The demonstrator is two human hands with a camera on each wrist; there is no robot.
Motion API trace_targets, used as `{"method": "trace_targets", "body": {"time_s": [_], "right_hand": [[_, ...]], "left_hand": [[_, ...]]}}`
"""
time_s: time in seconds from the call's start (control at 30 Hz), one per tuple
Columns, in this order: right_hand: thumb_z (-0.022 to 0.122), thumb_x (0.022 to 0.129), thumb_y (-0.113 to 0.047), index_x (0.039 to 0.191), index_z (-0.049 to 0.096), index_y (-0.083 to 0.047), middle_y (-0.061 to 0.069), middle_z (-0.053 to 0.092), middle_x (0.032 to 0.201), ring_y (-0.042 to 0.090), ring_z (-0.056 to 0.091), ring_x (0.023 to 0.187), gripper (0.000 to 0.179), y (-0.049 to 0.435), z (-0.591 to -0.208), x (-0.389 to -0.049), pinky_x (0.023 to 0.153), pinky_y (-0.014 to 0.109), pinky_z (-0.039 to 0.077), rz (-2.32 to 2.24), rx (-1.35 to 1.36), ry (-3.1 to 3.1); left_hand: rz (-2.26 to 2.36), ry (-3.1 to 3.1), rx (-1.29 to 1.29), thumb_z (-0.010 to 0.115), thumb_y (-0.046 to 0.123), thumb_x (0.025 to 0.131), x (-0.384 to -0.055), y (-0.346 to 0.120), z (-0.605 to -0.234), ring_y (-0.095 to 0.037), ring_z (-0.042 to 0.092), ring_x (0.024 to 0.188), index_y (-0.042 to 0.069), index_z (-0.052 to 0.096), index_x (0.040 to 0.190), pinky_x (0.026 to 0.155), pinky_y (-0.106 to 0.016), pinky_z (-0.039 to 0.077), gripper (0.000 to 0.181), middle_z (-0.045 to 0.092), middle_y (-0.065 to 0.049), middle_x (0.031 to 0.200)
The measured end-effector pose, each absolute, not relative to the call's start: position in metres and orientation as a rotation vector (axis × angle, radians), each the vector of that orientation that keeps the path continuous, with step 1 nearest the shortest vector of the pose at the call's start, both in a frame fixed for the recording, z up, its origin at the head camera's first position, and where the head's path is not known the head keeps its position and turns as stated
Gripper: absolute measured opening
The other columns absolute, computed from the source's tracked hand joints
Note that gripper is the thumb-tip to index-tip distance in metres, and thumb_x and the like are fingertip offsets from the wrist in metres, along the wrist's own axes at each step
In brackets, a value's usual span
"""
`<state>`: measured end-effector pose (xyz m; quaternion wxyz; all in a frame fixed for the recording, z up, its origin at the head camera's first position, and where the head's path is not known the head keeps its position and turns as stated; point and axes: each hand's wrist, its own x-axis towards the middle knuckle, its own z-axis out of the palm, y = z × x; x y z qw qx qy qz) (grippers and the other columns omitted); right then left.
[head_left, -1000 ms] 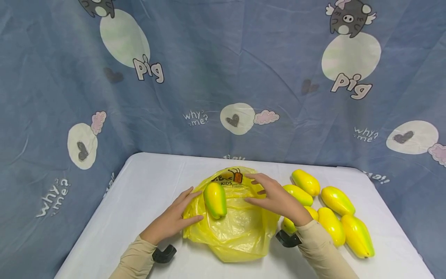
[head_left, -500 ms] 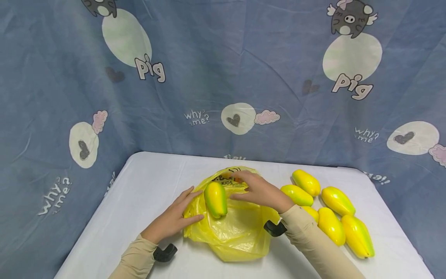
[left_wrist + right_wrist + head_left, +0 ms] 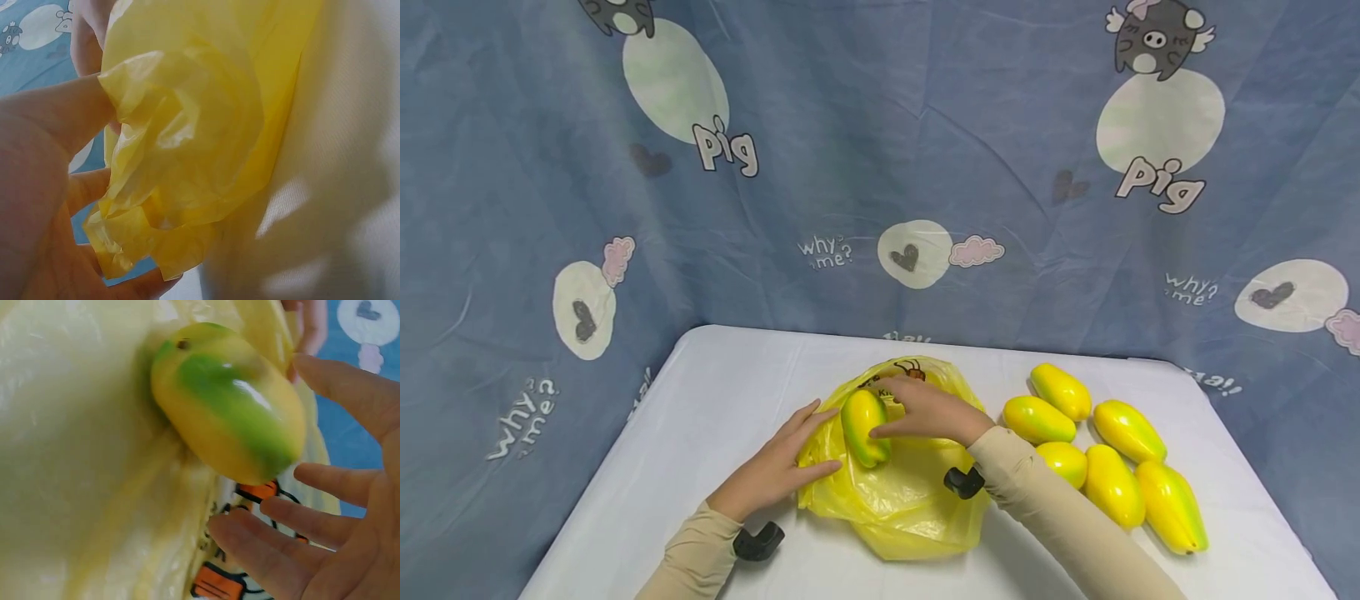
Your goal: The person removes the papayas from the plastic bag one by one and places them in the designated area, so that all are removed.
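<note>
A yellow plastic bag (image 3: 917, 517) with black lettering and orange prints lies on the table, its mouth spread. One yellow-green papaya (image 3: 859, 421) lies at the left of the bag's mouth; its glossy green-streaked skin fills the middle of the right wrist view. My left hand (image 3: 775, 467) rests with spread fingers against the bag's left edge, and thin plastic (image 3: 181, 137) lies between its thumb and fingers in the left wrist view. My right hand (image 3: 928, 412) reaches over the bag, its thumb overlapping the papaya in the head view. In the right wrist view its fingers (image 3: 350, 484) are spread beside the fruit.
To the right of the bag, several more papayas (image 3: 1112, 487) lie grouped on the white table (image 3: 737, 367). A blue printed cloth (image 3: 820, 167) hangs behind the table. Black wrist cameras (image 3: 758, 542) sit under both wrists.
My right hand has moved left across the bag to the papaya, uncovering more of the fruits on the right. My left hand has stayed at the bag's left edge.
</note>
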<state>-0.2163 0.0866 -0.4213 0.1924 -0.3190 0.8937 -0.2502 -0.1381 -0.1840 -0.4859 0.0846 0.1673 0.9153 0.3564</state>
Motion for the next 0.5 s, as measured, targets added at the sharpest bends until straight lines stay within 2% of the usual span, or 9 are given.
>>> {"method": "trace_targets", "body": {"time_s": [0.17, 0.37, 0.5], "right_hand": [[0.077, 0.091, -0.049, 0.158, 0.042, -0.017, 0.007, 0.047, 0.161, 0.028, 0.045, 0.148, 0.081, 0.077, -0.430, -0.216, 0.120, 0.049, 0.042, -0.685, -0.842, 2.491], [0.078, 0.092, -0.044, 0.156, 0.044, -0.019, 0.006, 0.051, 0.157, 0.025, 0.054, 0.139, 0.077, 0.070, -0.436, -0.215, 0.111, 0.044, 0.050, -0.679, -0.859, 2.514], [0.080, 0.091, -0.040, 0.155, 0.046, -0.020, 0.005, 0.053, 0.155, 0.024, 0.055, 0.137, 0.075, 0.068, -0.437, -0.216, 0.109, 0.042, 0.051, -0.667, -0.871, 2.527]], "left_hand": [[1.061, 2.724, 0.502, 0.069, 0.055, 0.095, -0.138, -0.183, -0.485, -0.042, 0.029, 0.156, 0.034, 0.034, 0.161, 0.118, -0.067, 0.035, 0.077, 0.019, -0.013, 0.173], [1.069, 2.718, 0.489, 0.069, 0.055, 0.095, -0.137, -0.183, -0.485, -0.041, 0.029, 0.156, 0.035, 0.034, 0.161, 0.118, -0.067, 0.035, 0.077, 0.018, -0.012, 0.173], [1.072, 2.715, 0.489, 0.069, 0.055, 0.095, -0.138, -0.184, -0.485, -0.041, 0.028, 0.156, 0.036, 0.034, 0.161, 0.118, -0.067, 0.035, 0.077, 0.018, -0.012, 0.173]]}}
